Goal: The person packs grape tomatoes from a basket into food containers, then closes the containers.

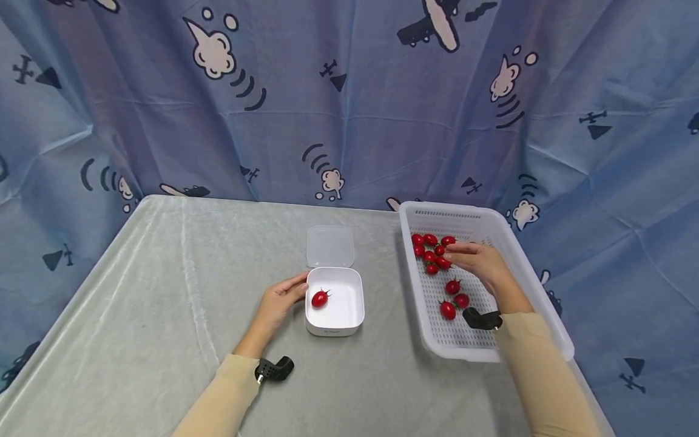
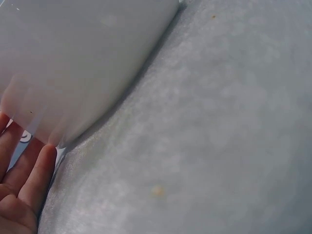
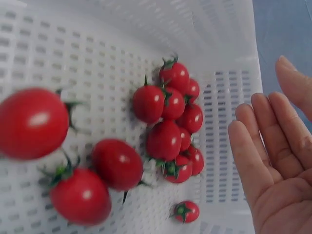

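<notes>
My left hand (image 1: 282, 300) touches the left side of a small white square box (image 1: 349, 306); its fingers (image 2: 41, 173) lie nearly straight against the wall in the left wrist view. One cherry tomato (image 1: 319, 299) with a green stem sits inside the box, toward its left. Over the white plastic basket (image 1: 428, 331), my right hand (image 1: 480, 264) hovers with fingers extended and holds nothing. Beneath and beside it, several red cherry tomatoes (image 3: 164, 140) cluster at the basket's far left. Nearer the front, three more tomatoes (image 3: 117, 164) lie close together.
A clear lid (image 1: 330, 246) lies flat just behind the white box. The basket's raised rim (image 1: 412, 267) stands at the right of the pale-covered table (image 1: 136, 315). A blue patterned curtain (image 1: 349, 109) hangs along the back and sides.
</notes>
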`<state>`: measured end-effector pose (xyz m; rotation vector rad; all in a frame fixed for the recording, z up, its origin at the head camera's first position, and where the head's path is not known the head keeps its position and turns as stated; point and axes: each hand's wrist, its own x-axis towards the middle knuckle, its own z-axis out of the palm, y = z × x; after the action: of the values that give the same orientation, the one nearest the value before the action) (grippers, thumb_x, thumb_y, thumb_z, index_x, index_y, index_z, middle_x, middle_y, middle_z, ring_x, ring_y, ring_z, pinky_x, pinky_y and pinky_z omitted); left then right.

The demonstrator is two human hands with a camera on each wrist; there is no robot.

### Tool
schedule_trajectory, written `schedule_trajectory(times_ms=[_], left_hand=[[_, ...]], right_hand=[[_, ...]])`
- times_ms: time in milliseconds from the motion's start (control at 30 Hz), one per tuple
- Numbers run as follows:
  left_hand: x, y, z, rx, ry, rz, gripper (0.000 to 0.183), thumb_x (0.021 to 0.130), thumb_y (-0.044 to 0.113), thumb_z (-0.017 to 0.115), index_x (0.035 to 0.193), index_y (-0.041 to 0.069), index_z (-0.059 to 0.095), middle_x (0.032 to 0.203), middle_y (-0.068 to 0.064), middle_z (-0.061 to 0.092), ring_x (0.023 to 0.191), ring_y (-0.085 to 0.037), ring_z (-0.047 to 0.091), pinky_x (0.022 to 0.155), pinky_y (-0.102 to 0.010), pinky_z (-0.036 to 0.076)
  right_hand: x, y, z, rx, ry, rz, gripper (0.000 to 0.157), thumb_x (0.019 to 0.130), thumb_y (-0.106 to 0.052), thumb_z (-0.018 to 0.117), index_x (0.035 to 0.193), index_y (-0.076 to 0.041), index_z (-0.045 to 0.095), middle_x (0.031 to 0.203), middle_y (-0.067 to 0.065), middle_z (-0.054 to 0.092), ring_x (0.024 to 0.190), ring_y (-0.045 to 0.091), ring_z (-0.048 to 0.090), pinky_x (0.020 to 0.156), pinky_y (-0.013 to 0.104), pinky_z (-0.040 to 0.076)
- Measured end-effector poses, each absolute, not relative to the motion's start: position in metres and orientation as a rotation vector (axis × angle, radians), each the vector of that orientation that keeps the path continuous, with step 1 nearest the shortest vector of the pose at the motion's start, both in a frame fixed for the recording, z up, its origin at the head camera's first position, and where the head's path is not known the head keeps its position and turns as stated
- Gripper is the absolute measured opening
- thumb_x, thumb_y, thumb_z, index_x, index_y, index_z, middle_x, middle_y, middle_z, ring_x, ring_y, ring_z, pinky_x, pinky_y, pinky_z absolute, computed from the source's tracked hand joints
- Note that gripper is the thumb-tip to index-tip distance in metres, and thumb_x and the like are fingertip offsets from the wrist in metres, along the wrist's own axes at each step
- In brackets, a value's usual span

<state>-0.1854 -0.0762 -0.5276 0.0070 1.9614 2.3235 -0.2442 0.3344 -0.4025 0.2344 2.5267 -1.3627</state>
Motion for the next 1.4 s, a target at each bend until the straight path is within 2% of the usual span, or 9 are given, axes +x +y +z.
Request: schedule_trajectory(times_ms=[133,233,300,467,633,800,967,1033,1400], left_hand=[[-0.185,-0.077,-0.528,0.009,1.962,2.331,0.04,0.095,0.008,0.065,0.133,-0.006,0.059,0.131,-0.025,0.062,0.099,0.003,0.067,0.09,-0.018,0.056],[-0.185,-0.077,-0.528,0.013,1.959,2.333,0.04,0.095,0.008,0.065,0.132,-0.007,0.059,0.131,-0.025,0.062,0.1,0.003,0.067,0.09,-0.018,0.056],[-0.185,-0.077,-0.528,0.01,1.954,2.332,0.041,0.095,0.008,0.065,0.132,-0.007,0.059,0.131,-0.025,0.062,0.1,0.002,0.067,0.09,-0.018,0.056],[-0.186,-0.077,-0.53,0.005,1.963,2.322,0.041,0.095,0.009,0.065,0.132,-0.007,0.059,0.132,-0.025,0.061,0.1,0.003,0.067,0.09,-0.018,0.055],[-0.186,-0.077,-0.531,0.013,1.974,2.312,0.041,0.095,0.008,0.065,0.133,-0.007,0.058,0.133,-0.026,0.06,0.1,0.005,0.066,0.09,-0.017,0.055],[-0.186,-0.077,-0.531,0.019,1.952,2.324,0.041,0.096,0.006,0.064,0.133,-0.008,0.058,0.134,-0.027,0.059,0.1,0.005,0.066,0.09,-0.017,0.055],[-0.186,-0.077,-0.531,0.018,1.943,2.336,0.04,0.095,0.005,0.064,0.133,-0.008,0.058,0.134,-0.028,0.059,0.1,0.004,0.066,0.091,-0.017,0.055],[-0.186,-0.077,-0.531,0.017,1.943,2.336,0.04,0.095,0.005,0.064,0.133,-0.008,0.058,0.134,-0.028,0.059,0.1,0.005,0.066,0.091,-0.017,0.055],[-0.186,-0.077,-0.53,0.006,1.954,2.324,0.041,0.095,0.007,0.065,0.133,-0.008,0.058,0.134,-0.027,0.059,0.101,0.005,0.066,0.092,-0.017,0.055]], right_hand=[[-0.247,0.343,-0.406,0.262,2.495,-1.347,0.066,0.096,-0.038,0.065,0.146,-0.001,0.046,0.151,0.024,0.045,0.128,0.025,0.058,0.116,0.049,0.038],[-0.248,0.351,-0.41,0.274,2.46,-1.332,0.068,0.095,-0.04,0.065,0.147,-0.001,0.044,0.15,0.022,0.046,0.132,0.029,0.054,0.116,0.048,0.039],[-0.248,0.355,-0.413,0.287,2.444,-1.321,0.068,0.095,-0.04,0.066,0.148,-0.002,0.044,0.15,0.02,0.047,0.132,0.029,0.055,0.115,0.047,0.04],[-0.247,0.363,-0.418,0.264,2.437,-1.306,0.069,0.094,-0.041,0.067,0.147,-0.002,0.046,0.147,0.016,0.051,0.119,0.014,0.064,0.114,0.047,0.041],[-0.247,0.372,-0.419,0.186,2.436,-1.272,0.065,0.096,-0.038,0.065,0.145,0.001,0.046,0.147,0.02,0.051,0.109,0.005,0.065,0.115,0.051,0.039],[-0.248,0.38,-0.424,0.204,2.402,-1.253,0.063,0.097,-0.034,0.064,0.146,0.001,0.045,0.149,0.02,0.049,0.117,0.011,0.062,0.117,0.054,0.036],[-0.251,0.384,-0.43,0.214,2.375,-1.242,0.062,0.097,-0.032,0.064,0.146,0.0,0.045,0.149,0.019,0.05,0.135,0.034,0.05,0.118,0.059,0.032],[-0.251,0.385,-0.432,0.206,2.373,-1.239,0.061,0.097,-0.03,0.064,0.146,0.001,0.045,0.148,0.02,0.05,0.139,0.038,0.045,0.117,0.06,0.032],[-0.255,0.393,-0.446,0.182,2.365,-1.142,0.059,0.094,-0.029,0.068,0.143,-0.001,0.051,0.143,0.017,0.057,0.129,0.03,0.056,0.115,0.059,0.036]])
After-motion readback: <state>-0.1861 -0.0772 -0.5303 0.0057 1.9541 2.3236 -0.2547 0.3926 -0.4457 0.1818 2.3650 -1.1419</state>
